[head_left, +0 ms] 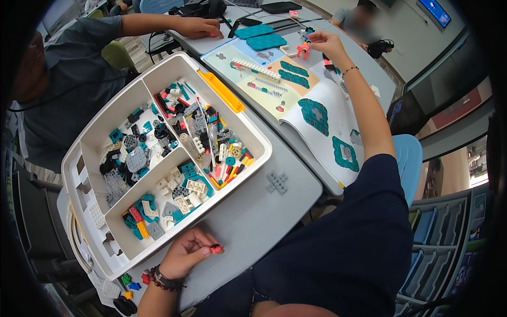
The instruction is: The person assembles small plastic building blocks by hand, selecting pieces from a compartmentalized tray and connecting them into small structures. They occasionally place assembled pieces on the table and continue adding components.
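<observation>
My left hand (pixel 186 254) is low over the near table, in front of the sorting tray (pixel 260 138). Its thumb and fingers pinch a small coral-and-black toy brick piece (pixel 215 248). My right hand (pixel 328 46) reaches far out over the other table, past the open instruction booklet (pixel 340 119). Its fingertips are closed on a small brick figure (pixel 303 50), coral below with blue and dark parts higher up; the fingers partly hide it. A long white studded beam (pixel 256 70) lies on the booklet's left page.
Sorted bricks fill the tray's compartments. A grey cross-shaped plate (pixel 277 183) lies right of it. Teal plates (pixel 266 42) lie beyond the booklet. At left, a person's hand (pixel 203 27) rests on the far table near cables. Loose coloured bricks (pixel 134 286) lie at the near left.
</observation>
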Action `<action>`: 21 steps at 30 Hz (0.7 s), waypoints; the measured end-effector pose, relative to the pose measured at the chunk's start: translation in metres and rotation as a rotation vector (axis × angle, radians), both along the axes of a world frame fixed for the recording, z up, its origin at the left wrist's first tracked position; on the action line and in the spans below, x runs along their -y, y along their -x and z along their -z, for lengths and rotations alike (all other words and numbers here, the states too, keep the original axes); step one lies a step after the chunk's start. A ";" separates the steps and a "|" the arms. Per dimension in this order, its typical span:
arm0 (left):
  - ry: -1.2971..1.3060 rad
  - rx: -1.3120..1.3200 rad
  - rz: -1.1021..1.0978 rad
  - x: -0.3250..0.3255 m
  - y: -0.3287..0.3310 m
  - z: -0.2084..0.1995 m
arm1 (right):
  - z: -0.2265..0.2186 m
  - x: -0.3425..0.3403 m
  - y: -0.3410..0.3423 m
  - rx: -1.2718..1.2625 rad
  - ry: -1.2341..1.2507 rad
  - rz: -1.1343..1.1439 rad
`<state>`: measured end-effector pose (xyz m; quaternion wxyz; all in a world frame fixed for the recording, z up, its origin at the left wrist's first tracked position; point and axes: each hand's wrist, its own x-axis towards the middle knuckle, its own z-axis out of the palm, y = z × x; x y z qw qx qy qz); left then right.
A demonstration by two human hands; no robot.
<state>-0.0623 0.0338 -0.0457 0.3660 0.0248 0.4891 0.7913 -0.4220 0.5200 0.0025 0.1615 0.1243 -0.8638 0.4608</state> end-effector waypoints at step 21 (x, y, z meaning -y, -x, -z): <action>-0.037 0.012 0.006 -0.001 0.001 0.000 | 0.023 0.015 0.014 -0.019 -0.346 0.256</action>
